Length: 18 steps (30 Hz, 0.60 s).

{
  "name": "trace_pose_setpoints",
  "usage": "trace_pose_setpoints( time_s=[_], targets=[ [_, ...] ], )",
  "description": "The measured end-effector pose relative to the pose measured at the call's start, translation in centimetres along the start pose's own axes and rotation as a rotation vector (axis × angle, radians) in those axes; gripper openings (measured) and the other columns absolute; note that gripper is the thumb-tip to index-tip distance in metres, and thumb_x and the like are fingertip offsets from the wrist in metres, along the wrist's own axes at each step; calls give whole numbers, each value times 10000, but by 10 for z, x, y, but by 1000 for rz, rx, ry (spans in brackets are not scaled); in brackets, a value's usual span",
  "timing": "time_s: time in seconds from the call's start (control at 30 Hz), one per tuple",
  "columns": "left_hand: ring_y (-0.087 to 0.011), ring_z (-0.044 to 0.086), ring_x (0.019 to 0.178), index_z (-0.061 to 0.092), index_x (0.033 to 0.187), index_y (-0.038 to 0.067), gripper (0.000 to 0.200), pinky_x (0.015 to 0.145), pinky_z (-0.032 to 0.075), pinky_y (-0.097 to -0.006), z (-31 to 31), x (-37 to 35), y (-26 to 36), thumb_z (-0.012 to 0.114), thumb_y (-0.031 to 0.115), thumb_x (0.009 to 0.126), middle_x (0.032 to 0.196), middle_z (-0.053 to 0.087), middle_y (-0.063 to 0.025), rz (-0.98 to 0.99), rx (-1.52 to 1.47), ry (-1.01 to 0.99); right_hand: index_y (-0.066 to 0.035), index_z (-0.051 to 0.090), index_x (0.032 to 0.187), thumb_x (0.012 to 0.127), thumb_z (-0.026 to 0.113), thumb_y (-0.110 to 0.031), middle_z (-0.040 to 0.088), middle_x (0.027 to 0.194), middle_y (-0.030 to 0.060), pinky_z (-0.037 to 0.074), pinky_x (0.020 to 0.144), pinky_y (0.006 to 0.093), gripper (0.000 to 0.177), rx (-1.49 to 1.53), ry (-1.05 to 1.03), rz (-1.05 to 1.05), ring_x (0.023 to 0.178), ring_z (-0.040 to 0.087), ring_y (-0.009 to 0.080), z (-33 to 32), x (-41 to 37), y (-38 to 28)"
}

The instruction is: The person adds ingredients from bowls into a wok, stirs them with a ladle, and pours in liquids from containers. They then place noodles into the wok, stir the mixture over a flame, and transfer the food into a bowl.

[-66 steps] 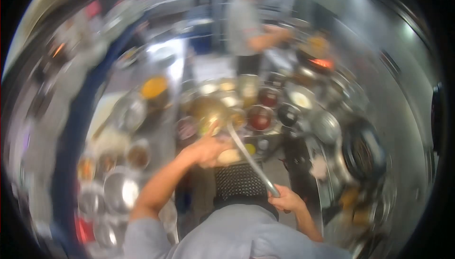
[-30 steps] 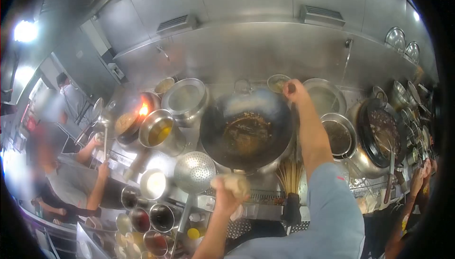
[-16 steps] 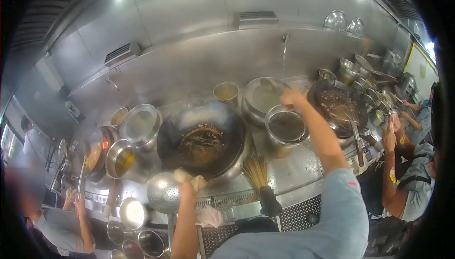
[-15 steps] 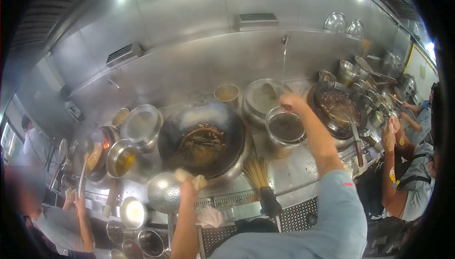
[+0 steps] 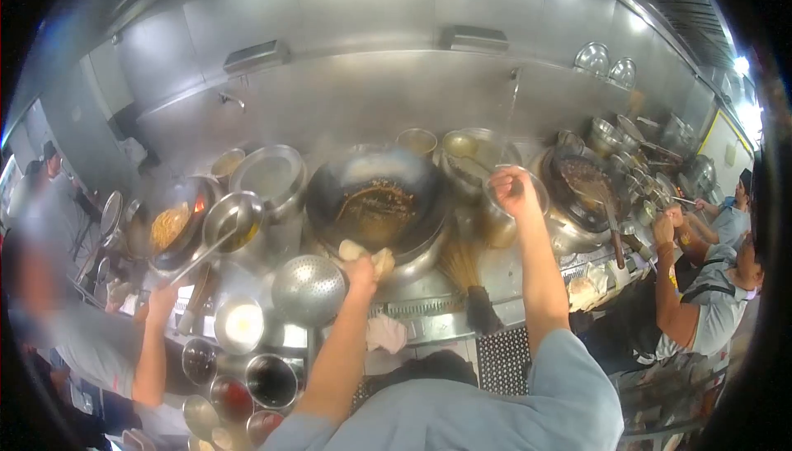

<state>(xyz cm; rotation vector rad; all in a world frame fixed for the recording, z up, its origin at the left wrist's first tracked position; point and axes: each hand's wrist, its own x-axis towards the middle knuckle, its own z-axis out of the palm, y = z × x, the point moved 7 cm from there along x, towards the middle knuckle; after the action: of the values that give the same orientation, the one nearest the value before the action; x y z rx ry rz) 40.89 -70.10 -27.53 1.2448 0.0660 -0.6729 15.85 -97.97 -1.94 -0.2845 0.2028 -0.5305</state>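
Note:
A pale folded cloth is in my left hand, whose fingers are closed at the near rim of the large dark wok. Brown residue and some liquid lie in the bottom of that wok. My right hand is closed at the handle end of a ladle, above a tall metal pot. The ladle's bowl reaches into the wide water basin behind. Just left of my left hand is a perforated strainer. A bamboo brush rests between my arms.
Water runs from a tap at the back. On the left, a co-worker's hand holds a long-handled ladle over a pot. Another wok with a whisk stands right, near more co-workers. Several seasoning pots sit front left.
The view has shifted, so the stove appears further right. My right hand has turned, with the ladle still in the basin. The left co-worker's ladle has moved from their wok to the pot.

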Motion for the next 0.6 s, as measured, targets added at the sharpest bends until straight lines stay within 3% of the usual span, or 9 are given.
trace_pose_setpoints(
  time_s=[0.07,0.1,0.2,0.27,0.37,0.47,0.53,0.57,0.6],
  targets=[
    [-263,608,989,441,1265,-38,493,803,520,-377,11,-5,2,611,165,849,1126,589,-144,-49,-42,-100,31,442,873,870,496,-60,491,713,23,432,423,191,106,17,40,21,529,500,83,15,-24,21],
    [-259,614,984,456,1251,-10,453,780,528,-375,17,-13,5,598,182,867,1115,596,-129,-87,-89,-155,98,441,992,865,507,-61,486,708,24,424,402,193,214,-44,36,21,517,492,86,21,-37,30],
    [-248,637,959,505,1195,72,324,701,553,-350,27,-90,36,547,243,923,1090,619,-85,-276,-331,-338,134,427,1075,866,506,-67,499,716,33,429,393,194,301,-48,78,72,513,492,85,39,-82,67],
    [-240,622,1015,506,1219,102,328,708,546,-336,17,-123,29,537,266,937,1128,619,-66,-413,-416,-426,110,444,1065,869,499,-73,517,725,38,435,390,195,274,-31,104,90,511,489,83,39,-109,92],
    [-269,600,1044,493,1281,114,416,839,522,-403,30,-163,15,539,335,932,1183,592,-105,-337,-460,-598,85,467,1044,866,498,-73,529,733,36,429,386,193,240,-66,161,120,509,491,86,21,-132,129],
    [-286,587,1058,493,1291,115,468,910,483,-439,79,-234,58,508,408,926,1196,584,-108,-496,-598,-879,9,523,990,878,543,-123,556,740,37,434,391,213,175,-73,319,17,502,501,111,16,-157,178],
    [-313,575,1091,491,1306,104,541,954,439,-500,89,-231,59,487,472,910,1222,575,-124,-520,-688,-916,-27,556,981,896,588,-227,590,749,59,442,407,238,219,-566,334,39,531,531,123,6,-168,200],
    [-327,569,1108,490,1314,98,578,976,417,-531,92,-229,60,476,503,902,1235,570,-132,-531,-733,-936,-5,568,1089,887,621,-339,637,778,120,512,511,335,394,-916,209,141,602,611,216,16,-180,199],
    [-323,577,1091,497,1304,98,585,970,420,-534,90,-231,71,465,518,897,1225,575,-133,-490,-758,-931,-2,528,1173,903,594,-363,642,801,156,525,565,357,455,-1242,299,54,677,632,244,-11,-178,178]
  ],
)
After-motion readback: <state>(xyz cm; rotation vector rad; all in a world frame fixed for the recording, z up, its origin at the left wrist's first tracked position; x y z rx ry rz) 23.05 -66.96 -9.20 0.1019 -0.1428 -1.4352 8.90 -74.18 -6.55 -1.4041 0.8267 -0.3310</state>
